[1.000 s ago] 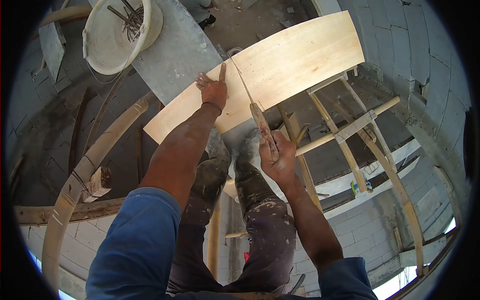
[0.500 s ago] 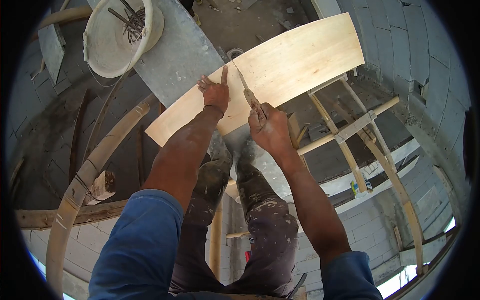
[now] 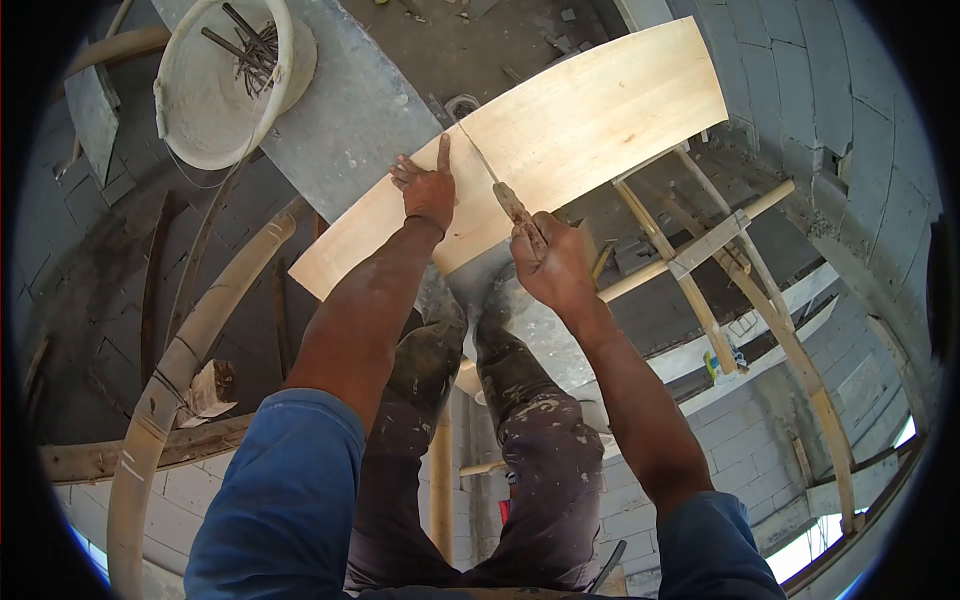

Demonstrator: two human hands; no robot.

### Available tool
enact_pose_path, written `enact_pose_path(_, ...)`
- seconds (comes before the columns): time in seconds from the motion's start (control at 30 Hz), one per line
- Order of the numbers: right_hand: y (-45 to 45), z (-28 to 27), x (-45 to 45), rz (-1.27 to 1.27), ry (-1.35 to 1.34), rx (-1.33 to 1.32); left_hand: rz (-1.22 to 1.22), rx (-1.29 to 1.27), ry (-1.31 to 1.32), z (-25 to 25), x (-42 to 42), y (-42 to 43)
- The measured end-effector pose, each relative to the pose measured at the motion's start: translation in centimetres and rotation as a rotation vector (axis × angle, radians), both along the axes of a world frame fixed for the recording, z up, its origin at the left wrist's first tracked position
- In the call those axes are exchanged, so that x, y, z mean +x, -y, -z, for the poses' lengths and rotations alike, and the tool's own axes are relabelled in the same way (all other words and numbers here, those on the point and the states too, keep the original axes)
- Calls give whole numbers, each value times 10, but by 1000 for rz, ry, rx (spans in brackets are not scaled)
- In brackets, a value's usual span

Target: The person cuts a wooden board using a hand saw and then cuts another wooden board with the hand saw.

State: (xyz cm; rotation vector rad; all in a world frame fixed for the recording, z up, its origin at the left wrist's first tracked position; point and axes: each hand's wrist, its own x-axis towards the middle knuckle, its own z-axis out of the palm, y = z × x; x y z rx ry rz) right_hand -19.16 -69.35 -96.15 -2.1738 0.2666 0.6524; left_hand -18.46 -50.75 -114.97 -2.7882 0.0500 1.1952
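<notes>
The right hand (image 3: pixel 553 262) clenched its fingers around a narrow, worn-handled handsaw (image 3: pixel 512 205) pointing toward eleven o'clock across a long, pale wooden board (image 3: pixel 600 100) spanning nine to two o'clock. On the handsaw's nine-o'clock side, the left hand (image 3: pixel 430 192) lay unclenched, touching the board.

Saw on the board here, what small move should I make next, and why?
Probably one more short, steady stroke of the saw, with the left hand pressing down. The right hand grips its handle, the blade reaches the far edge of the board, no cut shows along the visible near edge, and the left hand lies beside the blade.
</notes>
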Motion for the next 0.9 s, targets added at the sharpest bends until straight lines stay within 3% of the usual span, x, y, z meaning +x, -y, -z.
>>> enact_pose_path(0.07, -24, 42, 21, -69, 71, -30, -11, -14, -7, 2, 13, -3)
enact_pose_path(0.17, -6, 30, -4, -8, 11, 21, 15, -12, -35, -3, 3, -1)
enact_pose_path(0.27, 19, -50, -53, 25, 49, 71, -42, -51, -80, -8, 8, -1)
enact_pose_path(0.37, 29, -82, -68, 38, 26, 56, -34, -48, -73, -5, 8, 1)
enact_pose_path(0.4, 25, -77, -54, 31, 8, 53, -28, -31, -73, -6, 9, 3)
enact_pose_path(0.53, -8, 58, -13, -29, 189, 21, -4, -25, -65, -7, 10, 0)
enact_pose_path(0.6, -3, 60, -6, -7, 172, 29, 19, -25, -47, 3, 17, -4)
enact_pose_path(0.67, 9, 44, -27, -7, 170, 52, 50, -34, -52, -1, 9, -1)
enact_pose_path(0.73, 25, -13, -52, 17, -21, 11, 39, -12, -126, -10, 16, 0)
enact_pose_path(0.8, 38, -62, -71, 114, -36, 108, 37, -1, -114, -10, 11, 2)
enact_pose_path(0.9, 36, -60, -63, 131, 3, 93, 34, 22, -100, -6, 10, 2)
